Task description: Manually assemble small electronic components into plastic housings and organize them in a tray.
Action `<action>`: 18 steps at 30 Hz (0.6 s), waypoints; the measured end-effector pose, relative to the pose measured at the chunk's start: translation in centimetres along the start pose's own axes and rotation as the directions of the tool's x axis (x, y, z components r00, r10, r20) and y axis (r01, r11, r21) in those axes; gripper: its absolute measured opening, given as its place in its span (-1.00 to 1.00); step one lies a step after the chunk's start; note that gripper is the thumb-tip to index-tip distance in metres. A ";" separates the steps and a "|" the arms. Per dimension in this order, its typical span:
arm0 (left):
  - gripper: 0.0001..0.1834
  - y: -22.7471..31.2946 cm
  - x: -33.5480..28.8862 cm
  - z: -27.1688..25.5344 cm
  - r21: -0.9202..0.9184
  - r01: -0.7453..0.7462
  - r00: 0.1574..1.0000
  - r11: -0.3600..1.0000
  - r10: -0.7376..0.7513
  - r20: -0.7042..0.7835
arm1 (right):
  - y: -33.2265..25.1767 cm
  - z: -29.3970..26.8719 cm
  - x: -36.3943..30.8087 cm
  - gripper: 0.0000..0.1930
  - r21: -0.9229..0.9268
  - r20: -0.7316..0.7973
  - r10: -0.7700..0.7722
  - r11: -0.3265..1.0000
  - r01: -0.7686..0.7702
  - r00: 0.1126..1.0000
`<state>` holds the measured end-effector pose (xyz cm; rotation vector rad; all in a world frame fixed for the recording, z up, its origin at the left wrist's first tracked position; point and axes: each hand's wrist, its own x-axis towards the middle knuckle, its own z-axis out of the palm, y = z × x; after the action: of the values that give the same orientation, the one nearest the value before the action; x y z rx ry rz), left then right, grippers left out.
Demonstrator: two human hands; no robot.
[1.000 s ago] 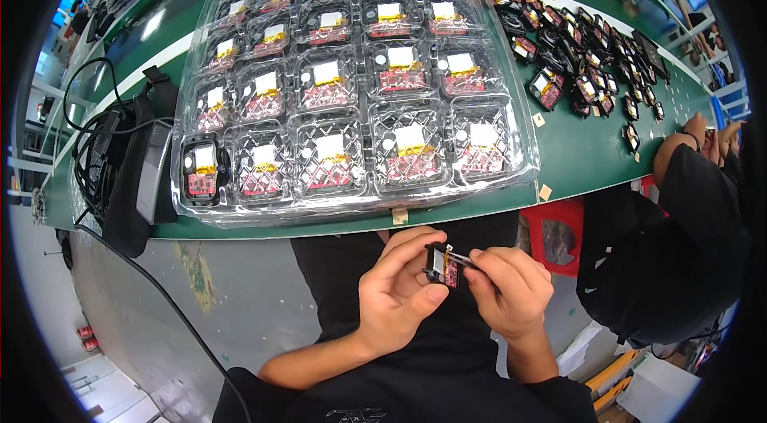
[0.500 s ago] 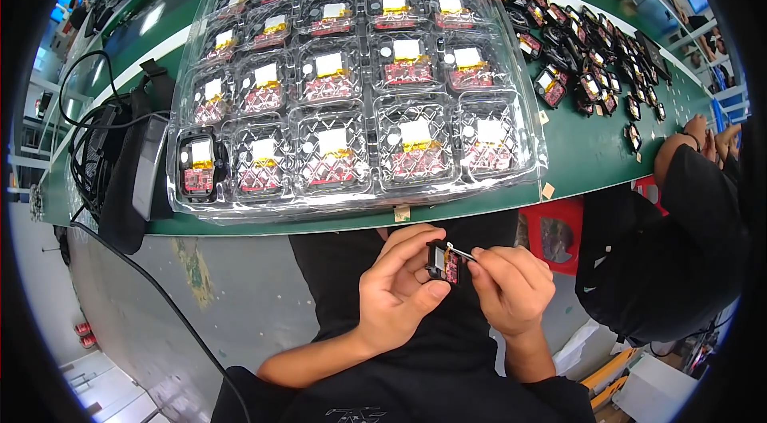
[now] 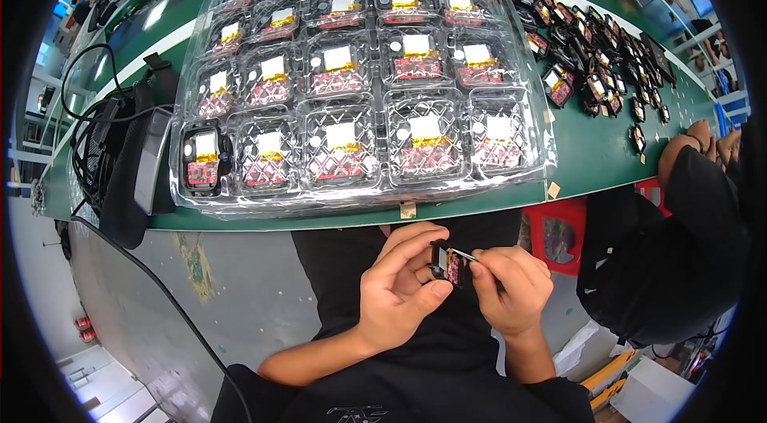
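Observation:
Between the thumb and fingers of my left hand (image 3: 391, 295) is a small black device housing (image 3: 455, 270), tilted, with a red circuit board showing in it. My right hand (image 3: 515, 283) pinches a thin metal tool (image 3: 462, 254), whose tip reaches the housing's upper edge. Whether it is a pair of tweezers or a single rod is too small to tell. Both hands are over my lap, in front of the table edge. Beyond them lies a clear plastic tray (image 3: 383, 189) of similar housings with red boards, white blocks and yellow tape.
A heap of black housings (image 3: 595, 63) covers the green table (image 3: 595, 155) at the right. Left of the tray stand a black bag-like item (image 3: 132, 191) and cables (image 3: 160, 287). A person in black (image 3: 663, 263) sits at my right, near a red stool (image 3: 554, 239).
The view has shifted slightly, so the tray and table appear a little to the right and higher. Both hands keep nearly the same pose, with the tool at the housing's upper edge.

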<state>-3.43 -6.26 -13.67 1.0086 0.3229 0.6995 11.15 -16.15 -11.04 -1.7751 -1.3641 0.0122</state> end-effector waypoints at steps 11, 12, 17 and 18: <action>-0.45 0.2 -0.4 0.4 -0.095 0.058 0.997 0.994 -0.061 -0.038 | -0.2 0.4 -0.7 -0.83 -0.055 -0.025 -0.038 0.998 0.037 0.999; -0.45 0.3 -0.4 0.5 -0.102 0.076 0.996 0.992 -0.081 -0.046 | -0.2 0.5 -0.7 -0.83 -0.073 -0.035 -0.045 0.996 0.042 0.998; -0.45 0.4 -0.5 0.7 -0.050 0.035 0.997 0.998 -0.038 -0.070 | -0.6 0.6 -1.1 -0.82 -0.148 -0.042 -0.097 0.985 0.090 0.994; -0.45 0.4 -0.4 0.7 0.013 0.005 0.998 1.000 -0.004 -0.070 | -0.6 0.4 -1.1 -0.82 -0.164 -0.022 -0.102 0.982 0.097 0.995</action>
<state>-3.53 -6.87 -13.06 0.9971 0.3911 0.7309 10.06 -16.70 -11.45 -1.8309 -1.4655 -0.1847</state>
